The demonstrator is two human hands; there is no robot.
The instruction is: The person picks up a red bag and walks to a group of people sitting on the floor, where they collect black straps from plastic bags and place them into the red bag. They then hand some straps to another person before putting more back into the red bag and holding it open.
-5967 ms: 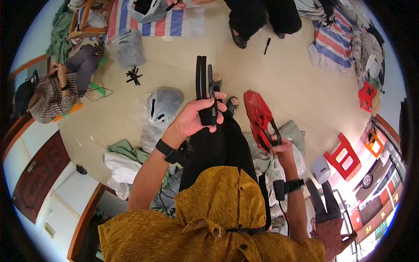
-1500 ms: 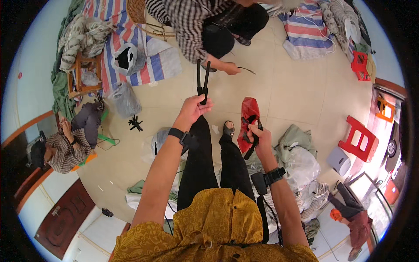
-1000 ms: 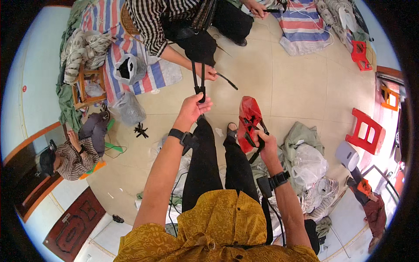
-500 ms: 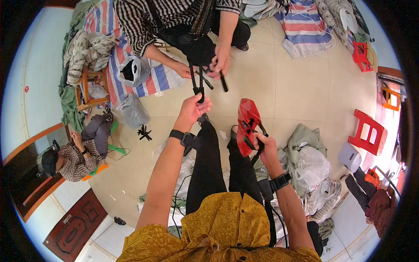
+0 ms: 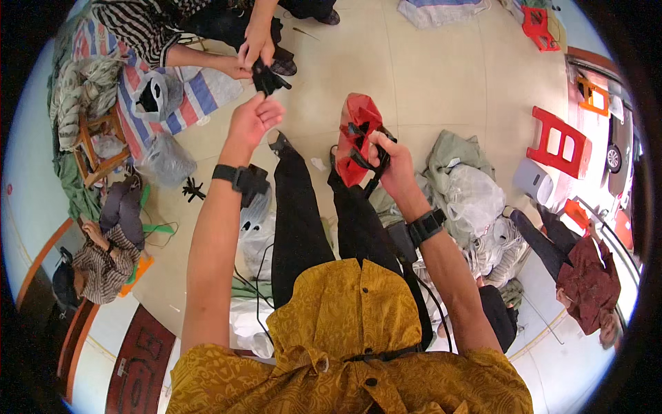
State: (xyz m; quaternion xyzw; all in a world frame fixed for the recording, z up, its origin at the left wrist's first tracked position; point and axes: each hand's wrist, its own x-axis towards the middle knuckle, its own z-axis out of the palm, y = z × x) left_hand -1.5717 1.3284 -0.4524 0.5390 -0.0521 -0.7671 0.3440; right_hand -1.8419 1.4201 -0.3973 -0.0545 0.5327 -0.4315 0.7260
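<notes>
My left hand [image 5: 258,122] is raised just below a black piece with several short arms [image 5: 267,79], its fingers loosely bent and apart, nothing visible in them. The co-worker's two hands [image 5: 249,55] hold that black piece; whether my fingertips touch it is hard to tell. In front of my right leg, my right hand [image 5: 393,165] is closed on the edge of a red bag [image 5: 358,114]. Black pieces show in the bag's opening, and a black strip hangs down beneath my right fingers.
A clear plastic bag [image 5: 165,160] and another black many-armed piece [image 5: 194,188] lie on the left floor. White bundles and plastic [image 5: 476,200] are heaped by my right leg. A red stool [image 5: 560,143] stands right. Seated people [image 5: 110,248] are at the sides.
The view has shifted, so most things sit further left and higher. The long black straps by my left hand are now a bunched piece in the co-worker's hands. My right hand still holds the red bag.
</notes>
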